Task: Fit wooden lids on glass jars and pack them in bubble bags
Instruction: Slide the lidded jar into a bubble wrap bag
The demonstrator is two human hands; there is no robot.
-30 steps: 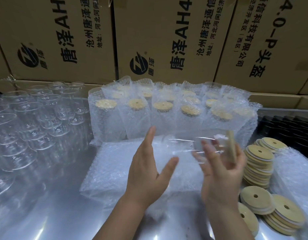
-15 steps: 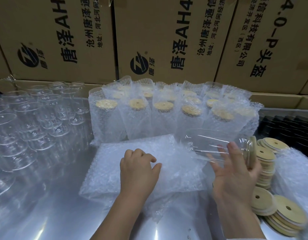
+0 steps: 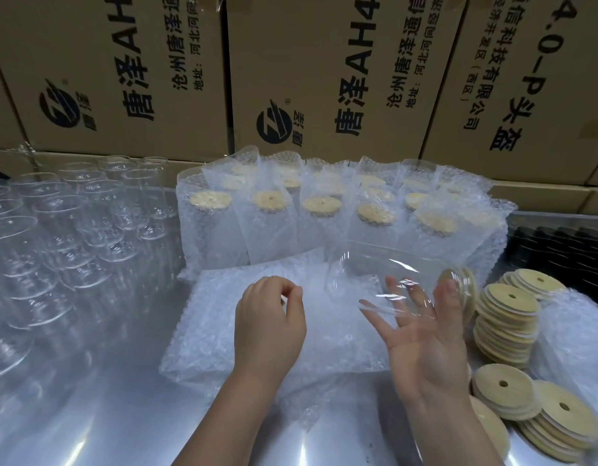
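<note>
Left hand (image 3: pixel 269 327): fingers curled, thumb and forefinger tips together, pinching at the top of the flat bags (image 3: pixel 223 314) beneath it. Right hand (image 3: pixel 425 338): palm up, fingers (image 3: pixel 375 309) spread nearly straight under a jar (image 3: pixel 375 274) lying on its side, thumb up against it beside the lid (image 3: pixel 467 290) fitted on its right end. The jar hangs over the bags' right edge. Loose lids (image 3: pixel 509 317) are stacked just right of that hand. Packed jars (image 3: pixel 270 223) stand behind the bags, empty jars (image 3: pixel 55 230) to the left, all on a shiny table (image 3: pixel 89 398). Cartons (image 3: pixel 324 79) wall the back.
</note>
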